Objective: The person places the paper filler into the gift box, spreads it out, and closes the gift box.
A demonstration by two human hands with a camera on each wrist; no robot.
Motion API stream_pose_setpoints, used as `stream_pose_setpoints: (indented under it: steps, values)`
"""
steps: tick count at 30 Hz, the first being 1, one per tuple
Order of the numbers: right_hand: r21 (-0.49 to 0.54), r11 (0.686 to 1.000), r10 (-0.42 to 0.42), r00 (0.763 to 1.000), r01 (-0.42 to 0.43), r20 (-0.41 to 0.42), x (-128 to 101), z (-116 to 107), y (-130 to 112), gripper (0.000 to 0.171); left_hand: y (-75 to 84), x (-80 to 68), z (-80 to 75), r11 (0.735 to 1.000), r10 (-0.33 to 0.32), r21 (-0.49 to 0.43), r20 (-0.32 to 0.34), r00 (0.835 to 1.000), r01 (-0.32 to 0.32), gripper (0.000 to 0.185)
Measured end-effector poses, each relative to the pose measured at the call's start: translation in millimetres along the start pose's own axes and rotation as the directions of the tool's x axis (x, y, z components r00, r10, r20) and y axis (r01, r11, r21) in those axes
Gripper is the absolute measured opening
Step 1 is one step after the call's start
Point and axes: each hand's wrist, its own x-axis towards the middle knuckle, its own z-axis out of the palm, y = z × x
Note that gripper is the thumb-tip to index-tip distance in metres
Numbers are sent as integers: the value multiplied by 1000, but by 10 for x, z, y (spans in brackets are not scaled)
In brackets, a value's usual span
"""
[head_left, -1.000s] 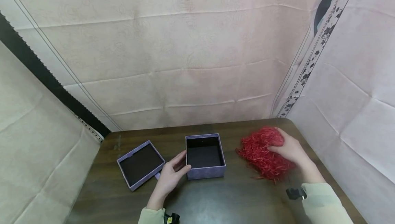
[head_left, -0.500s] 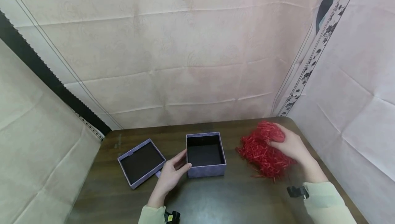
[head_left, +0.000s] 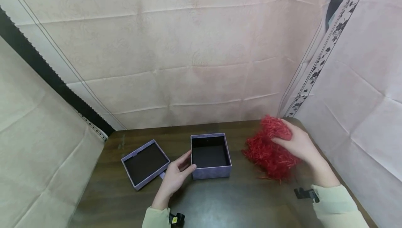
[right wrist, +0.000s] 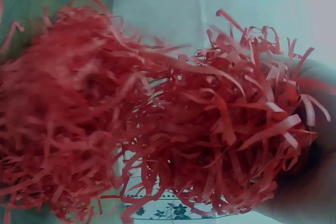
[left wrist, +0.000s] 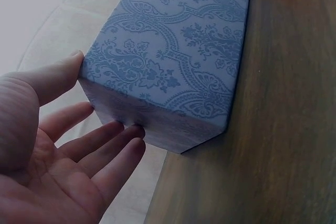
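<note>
From the head view, a dark wooden tabletop sits boxed in by pale cloth walls, and an open lilac box stands near the middle of its far edge, its dark inside showing. The left hand lies against the box's left wall and near-left corner, fingers straight and relaxed — a loose, open grip that closes on nothing. Just to the left, toward the far-left corner, the box's lid lies upside down, tilted askew to the tabletop's edges. Over by the far-right corner the right hand has its fingers curled into a heap of red paper shreds, gripping the upper part of the bunch while loose strands trail down to the tabletop. In the left wrist view the box shows its patterned wall close up; the thumb and fingertips of the left hand touch its corner with the palm open. In the right wrist view the shreds fill nearly everything — a tangled red mass — and of the hand only a dark sliver shows at the lower right.
</note>
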Motion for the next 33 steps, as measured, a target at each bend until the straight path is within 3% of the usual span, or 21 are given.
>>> stream_pose_setpoints:
  steps: [14,24,33]
  values:
    - [40,998,48,999,-47,-25,10,-142,-221,92,20,2,10,1000,0,-14,2,1000,0,63]
    - [18,1000,14,996,-12,-90,51,-240,-400,92,-5,3,-4,1000,-2,-1,6,1000,2,63]
    - [36,999,-26,986,32,-166,100,-335,-498,81,-10,20,-10,1000,2,-13,3,1000,-2,62]
